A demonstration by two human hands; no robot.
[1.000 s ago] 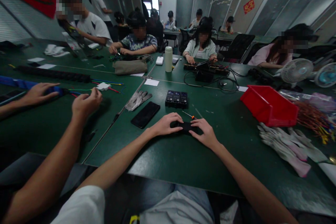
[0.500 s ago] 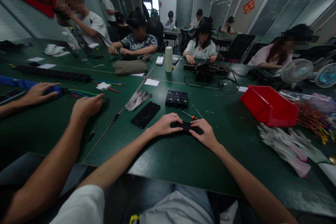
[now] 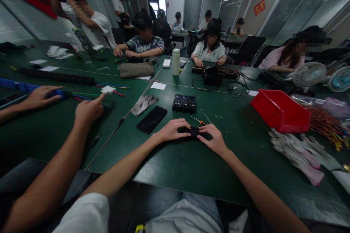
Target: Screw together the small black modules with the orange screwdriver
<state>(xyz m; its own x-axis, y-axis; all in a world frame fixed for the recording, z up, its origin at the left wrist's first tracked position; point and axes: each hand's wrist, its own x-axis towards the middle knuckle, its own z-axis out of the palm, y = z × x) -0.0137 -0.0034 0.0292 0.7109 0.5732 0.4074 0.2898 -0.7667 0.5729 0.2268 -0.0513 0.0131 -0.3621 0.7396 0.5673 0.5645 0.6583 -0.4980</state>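
Observation:
A small black rectangular piece [image 3: 194,132] is held low over the green table between my two hands; its exact kind does not show. My left hand [image 3: 175,129] grips its left end with thumb and fingers. At the other end, my right hand [image 3: 214,138] pinches it in the same way. Just beyond lies a thin screwdriver [image 3: 201,122] with an orange and black handle. Farther off stands a black block [image 3: 184,103] with several sections on top. To the left of my left hand is a black phone [image 3: 151,119], lying flat.
A red bin [image 3: 281,111] stands at right, with work gloves [image 3: 296,153] before it and bundled wires [image 3: 328,125] beside it. Another glove [image 3: 144,104] lies past the phone. A green bottle [image 3: 176,62] stands farther back. At left, a co-worker's hands [image 3: 89,111] are near coloured wires.
My hands and the black piece stay practically still. The neighbouring co-worker's right-side hand has shifted slightly left. At the far left, a person has raised their arms to their head.

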